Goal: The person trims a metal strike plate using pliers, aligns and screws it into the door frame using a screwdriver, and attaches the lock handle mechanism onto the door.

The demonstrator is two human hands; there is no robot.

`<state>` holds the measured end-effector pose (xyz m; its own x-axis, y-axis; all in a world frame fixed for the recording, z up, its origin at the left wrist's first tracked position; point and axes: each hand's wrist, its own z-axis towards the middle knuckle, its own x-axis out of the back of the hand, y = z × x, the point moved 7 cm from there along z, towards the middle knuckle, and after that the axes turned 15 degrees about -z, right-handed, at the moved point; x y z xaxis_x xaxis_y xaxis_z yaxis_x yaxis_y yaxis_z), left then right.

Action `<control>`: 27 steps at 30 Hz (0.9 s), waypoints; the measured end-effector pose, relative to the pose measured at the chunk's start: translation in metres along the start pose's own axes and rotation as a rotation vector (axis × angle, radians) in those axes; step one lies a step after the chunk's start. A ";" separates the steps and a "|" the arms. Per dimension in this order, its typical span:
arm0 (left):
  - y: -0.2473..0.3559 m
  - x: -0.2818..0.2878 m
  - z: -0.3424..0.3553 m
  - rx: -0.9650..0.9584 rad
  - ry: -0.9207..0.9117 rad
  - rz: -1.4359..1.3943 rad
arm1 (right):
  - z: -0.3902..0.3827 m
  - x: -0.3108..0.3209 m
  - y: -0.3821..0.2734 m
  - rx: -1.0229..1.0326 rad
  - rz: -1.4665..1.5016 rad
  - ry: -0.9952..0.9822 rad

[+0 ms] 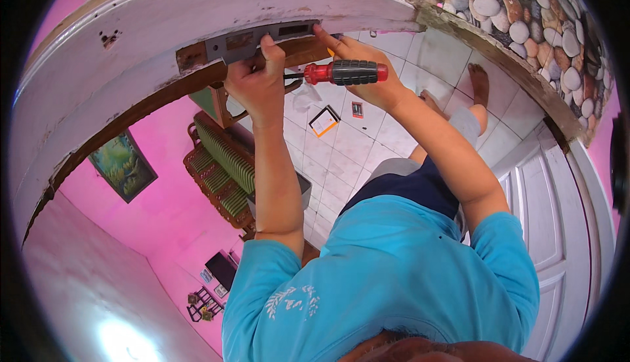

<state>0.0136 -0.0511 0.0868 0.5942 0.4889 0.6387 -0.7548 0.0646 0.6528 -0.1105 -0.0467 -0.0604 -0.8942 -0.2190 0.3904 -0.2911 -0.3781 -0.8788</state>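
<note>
A grey metal lock strike plate point(266, 39) with rectangular openings lies against the edge of the worn white door frame point(151, 17). My left hand point(259, 89) is closed, its thumb pressed on the plate. Into its curled fingers runs the shaft of a screwdriver point(348, 72) with a red and black handle; the tip is hidden. The handle passes in front of my right wrist. At the plate's right end, my right hand point(364, 66) touches the metal with a stretched digit; its other fingers are partly hidden. Bare recessed wood point(191, 57) shows left of the plate.
On the white tiled floor point(321, 165) below lie a black and orange box point(324, 121), a small red and grey packet point(357, 109) and a crumpled white bag point(305, 98). A green-striped wooden bench point(226, 158) stands left; a white panelled door point(541, 211) is right.
</note>
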 end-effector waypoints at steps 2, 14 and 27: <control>0.000 0.002 -0.001 -0.009 0.019 -0.048 | 0.000 -0.002 0.001 -0.027 -0.012 -0.049; -0.005 0.000 -0.003 0.039 0.024 -0.086 | -0.003 0.002 0.005 -0.025 0.045 -0.060; -0.004 0.000 -0.004 -0.040 0.037 -0.039 | -0.005 -0.002 0.008 -0.027 0.015 -0.074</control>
<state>0.0159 -0.0477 0.0823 0.6132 0.5170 0.5972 -0.7424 0.1189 0.6594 -0.1130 -0.0451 -0.0696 -0.8714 -0.2904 0.3954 -0.2877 -0.3504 -0.8913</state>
